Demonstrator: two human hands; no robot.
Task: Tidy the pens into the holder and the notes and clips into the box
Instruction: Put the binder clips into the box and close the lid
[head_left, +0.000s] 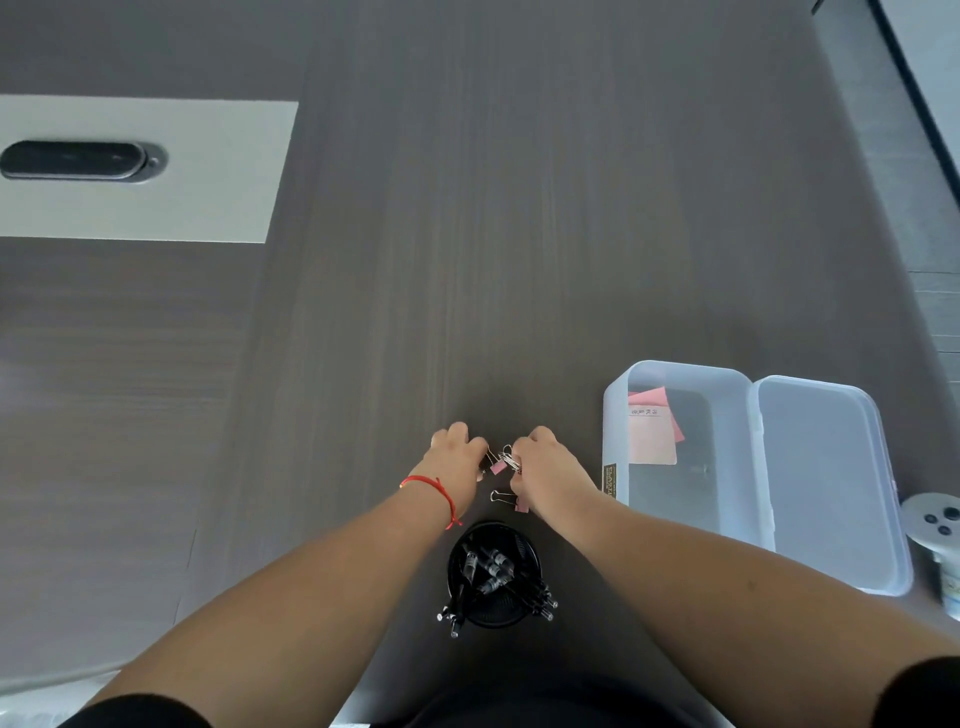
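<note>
- Nearest, the black mesh holder (494, 574) stands upright on the desk (467, 260), pens (491, 569) inside leaning with their tips toward the viewer.
- Just beyond it lies a pink binder clip (511, 500), wire handles pointing left.
- The left hand (456, 460) and right hand (545, 467) are both curled around a cluster of clips (501, 461) between them (exact grip unclear).
- To the right, the clear box (675, 447) lies open, long axis running away, pink notes (652, 431) inside; its lid (826, 483) is flat alongside.
</note>
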